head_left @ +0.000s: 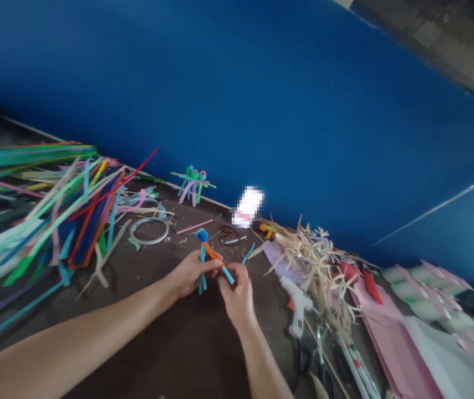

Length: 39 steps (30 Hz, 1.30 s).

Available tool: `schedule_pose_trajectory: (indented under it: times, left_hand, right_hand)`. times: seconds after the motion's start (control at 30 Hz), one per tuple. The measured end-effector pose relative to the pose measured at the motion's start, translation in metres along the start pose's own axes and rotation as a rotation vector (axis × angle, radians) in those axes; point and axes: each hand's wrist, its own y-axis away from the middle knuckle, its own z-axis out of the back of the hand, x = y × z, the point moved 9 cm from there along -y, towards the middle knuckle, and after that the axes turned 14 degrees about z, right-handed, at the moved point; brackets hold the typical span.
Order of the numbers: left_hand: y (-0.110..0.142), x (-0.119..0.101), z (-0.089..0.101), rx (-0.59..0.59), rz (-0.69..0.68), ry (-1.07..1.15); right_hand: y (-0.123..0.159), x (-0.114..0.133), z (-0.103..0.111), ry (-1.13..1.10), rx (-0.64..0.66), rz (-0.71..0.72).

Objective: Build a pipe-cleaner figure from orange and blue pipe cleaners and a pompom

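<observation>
Head view, blue-and-orange figure point(202, 236) between both hands point(195, 272)

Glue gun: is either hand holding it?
No, the white glue gun lies to the right, while the left hand and right hand hold the blue-and-orange piece.

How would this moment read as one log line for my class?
left hand: holds blue-topped craft piece | right hand: grips its orange strip | left side: colored strips, silver ring | right side: glue gun
</observation>
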Motion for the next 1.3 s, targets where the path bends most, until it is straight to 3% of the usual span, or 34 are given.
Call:
schedule_pose_trajectory:
  times: [0.17, 0.37, 0.5, 0.67, 0.83, 1.0, 1.13, 1.3]
  left_hand:
    - [0.001, -0.003, 0.003, -0.055, -0.06, -0.05]
    - [0.015, -0.026, 0.012, -0.311, -0.263, -0.41]
    - [0.021, -0.034, 0.005, -0.334, -0.349, -0.593]
    - [0.018, -0.03, 0.012, -0.371, -0.292, -0.465]
    - [0.007, -0.016, 0.023, -0.32, -0.161, -0.19]
    - [0.001, -0.009, 0.02, -0.2, -0.092, -0.003]
    - [0.0, -0.004, 0.014, -0.153, -0.04, 0.051]
    - [0.0, -0.004, 0.015, -0.176, -0.073, -0.003]
  right_hand:
    - [0.014, -0.018, -0.026, -0.266, 0.122, -0.285]
    - [0.023, -0.02, -0.041, -0.657, 0.13, -0.476]
    - [0.028, -0.025, -0.039, -0.823, 0.073, -0.6]
    - [0.025, -0.033, -0.032, -0.722, 0.014, -0.563]
    - [0.014, -0.031, -0.004, -0.355, -0.158, -0.335]
    - [0.009, -0.019, -0.005, -0.12, -0.039, -0.184]
    - [0.013, -0.023, -0.011, -0.107, -0.002, -0.208]
    - [0.02, -0.027, -0.026, -0.316, 0.003, -0.313]
